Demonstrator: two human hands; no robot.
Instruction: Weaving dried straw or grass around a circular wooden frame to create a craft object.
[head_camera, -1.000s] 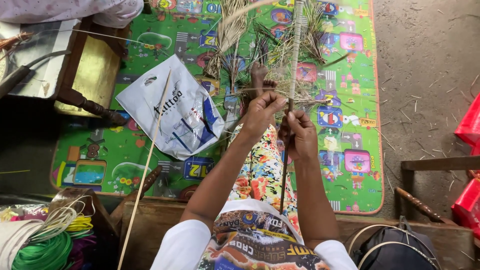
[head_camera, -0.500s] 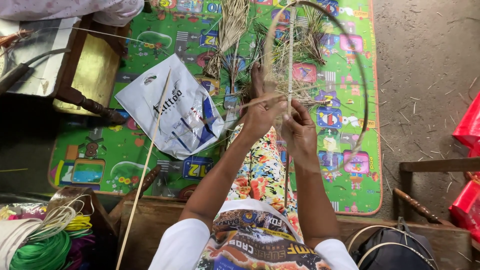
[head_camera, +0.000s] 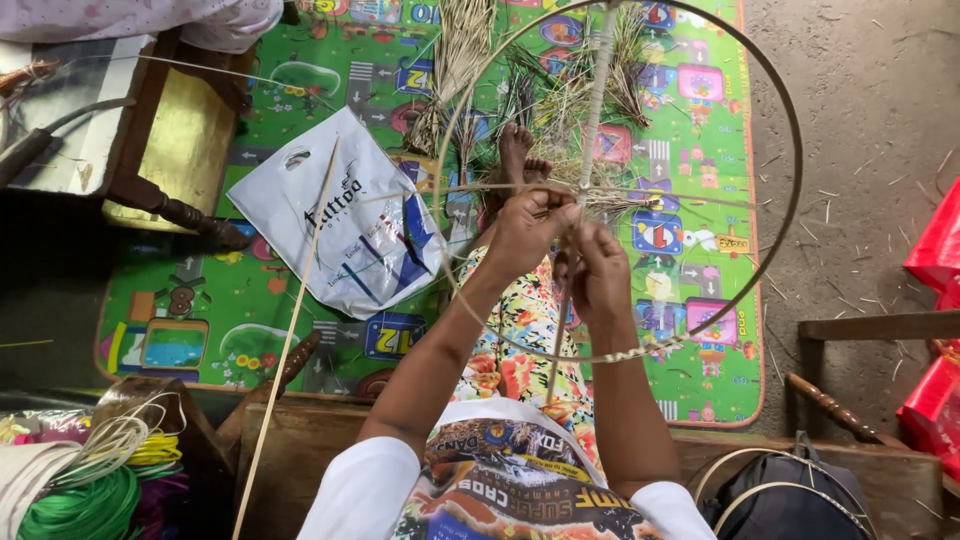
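The person sits with both hands raised over their lap, working at the middle of a large thin round hoop of dark cane (head_camera: 790, 215) that stands up in front of them. The left hand (head_camera: 525, 232) is closed in a pinch on the pale straw-coloured strands (head_camera: 610, 203) bunched where the crossing ribs meet. The right hand (head_camera: 597, 275) sits just beside and slightly nearer the body, fingers curled around the pale wrapped upright rib (head_camera: 597, 95) that runs through the hoop's centre; how tightly it grips I cannot tell. The two hands almost touch.

Beyond the hands, the person's bare feet (head_camera: 520, 155) rest on a bright green patterned foam play mat (head_camera: 300, 80), among loose bundles of dried grass (head_camera: 455, 60). To the left of the left hand lies a white plastic carrier bag with blue print (head_camera: 330, 215), and a long thin pale cane stick (head_camera: 290, 340) crosses it at a slant. Further left stands a low dark wooden stool with a yellow seat (head_camera: 185, 150). Near the left elbow, coils of green and yellow plastic cord (head_camera: 90, 490) lie heaped. By the right elbow sits a dark bag (head_camera: 790, 500)
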